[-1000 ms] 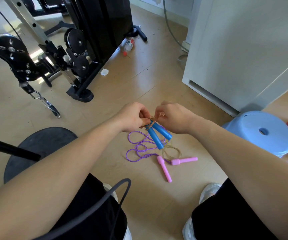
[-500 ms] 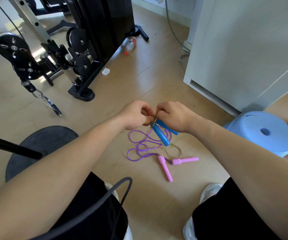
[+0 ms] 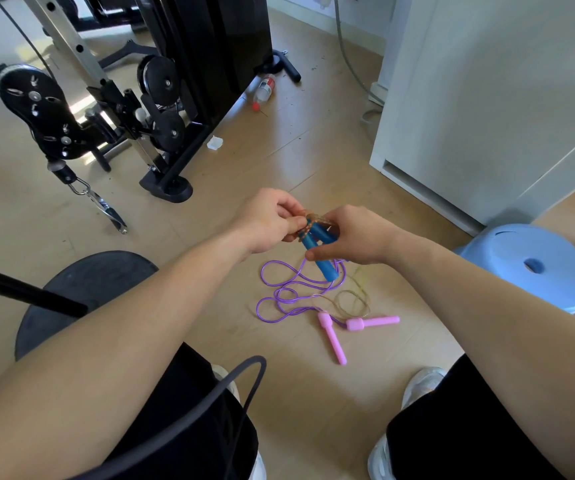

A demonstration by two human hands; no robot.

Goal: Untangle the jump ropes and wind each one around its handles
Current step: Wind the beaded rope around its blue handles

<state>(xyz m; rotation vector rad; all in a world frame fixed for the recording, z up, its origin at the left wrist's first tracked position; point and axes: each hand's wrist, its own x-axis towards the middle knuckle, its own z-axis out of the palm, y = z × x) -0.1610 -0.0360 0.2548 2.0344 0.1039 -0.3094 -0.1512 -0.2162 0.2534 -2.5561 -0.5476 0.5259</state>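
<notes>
Wooden floor (image 3: 279,150) carried the purple rope (image 3: 288,293), limp in loops by its pink handles (image 3: 372,322). Above, the right hand (image 3: 352,237) clasped the blue handles (image 3: 317,247); the left hand (image 3: 268,220) pinched the clear rope (image 3: 315,218) at their tops. It looked light and springy, best steadied by the handles.

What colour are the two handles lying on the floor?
The handles are pink, shown in the head view.

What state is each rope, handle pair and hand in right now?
blue handles, held together, off the floor
tan rope, a few turns round the blue handles' tops, rest loose on floor
purple rope, loose loops on floor
pink handles, lying on floor, unwound
left hand, pinches tan rope
right hand, grips blue handles
</notes>
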